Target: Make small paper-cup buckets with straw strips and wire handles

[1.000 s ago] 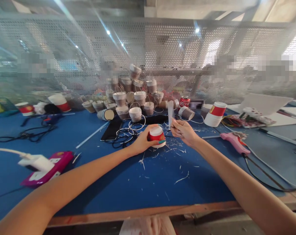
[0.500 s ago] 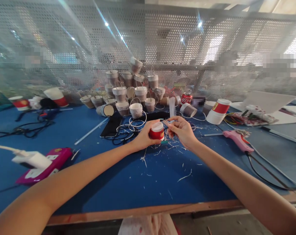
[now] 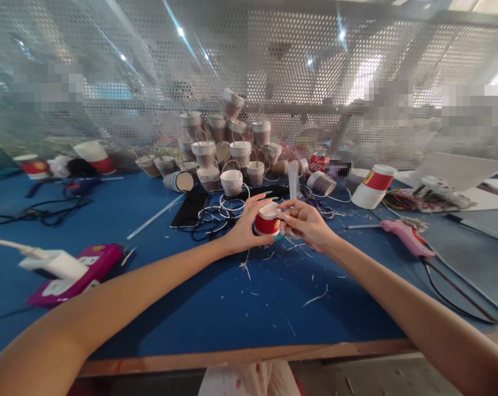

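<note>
While my left hand (image 3: 248,228) clasps the red-and-white cup (image 3: 267,224) near the frame's centre, my right hand (image 3: 306,224) is at its white top (image 3: 267,210); I cannot tell whether that grip pinches anything. Small buckets (image 3: 204,155) are piled on the bench (image 3: 216,324), upper middle.

Pwr strip (image 3: 105,256) L of cup (image 3: 267,226)

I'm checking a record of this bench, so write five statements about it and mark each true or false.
1. The left hand grips a cup with a red band. True.
2. The right hand is at the cup too. True.
3. The glue gun lies left of both hands. False: the pink glue gun lies to their right.
4. Small buckets are piled beyond the hands. True.
5. The power strip is green. False: the power strip is purple.
</note>
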{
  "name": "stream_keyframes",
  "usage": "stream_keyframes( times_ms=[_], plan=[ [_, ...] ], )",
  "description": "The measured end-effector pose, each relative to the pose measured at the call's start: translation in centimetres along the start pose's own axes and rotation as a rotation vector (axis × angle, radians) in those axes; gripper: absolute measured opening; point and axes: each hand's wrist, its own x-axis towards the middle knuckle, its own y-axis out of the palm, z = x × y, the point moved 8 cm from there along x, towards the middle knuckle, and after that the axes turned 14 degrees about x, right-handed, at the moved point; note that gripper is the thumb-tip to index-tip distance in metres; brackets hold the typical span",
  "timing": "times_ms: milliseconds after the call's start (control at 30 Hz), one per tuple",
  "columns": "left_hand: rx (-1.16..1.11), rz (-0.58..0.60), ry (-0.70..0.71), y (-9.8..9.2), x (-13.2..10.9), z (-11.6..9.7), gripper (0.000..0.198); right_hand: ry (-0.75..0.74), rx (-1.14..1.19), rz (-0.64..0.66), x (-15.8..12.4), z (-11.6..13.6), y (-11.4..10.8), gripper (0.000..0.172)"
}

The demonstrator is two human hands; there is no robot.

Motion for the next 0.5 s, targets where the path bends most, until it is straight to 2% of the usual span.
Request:
stream_keyframes(
  times_ms=[100,167,233,367,500],
  plan=[
    [0.090,-0.152,0.037,-1.5,-0.5,-0.6,0.067,0.016,0.031,0.014,0.0,0.1,0.0,0.033],
    [0.217,-0.300,0.073,-2.7,-1.2,-1.6,0.058,0.009,0.041,0.025,-0.1,0.2,0.1,0.033],
    [0.381,-0.396,0.114,-3.2,-1.8,-2.8,0.050,0.000,0.055,0.049,-0.1,0.3,0.5,0.034],
    [0.631,-0.418,0.159,-2.6,-2.0,-4.8,0.032,0.018,0.068,0.105,-0.5,0.4,1.4,0.034],
    [0.699,-0.451,0.199,-2.5,-2.0,-5.9,0.007,0.009,0.008,0.124,-0.6,0.6,1.7,0.034]
  ],
)
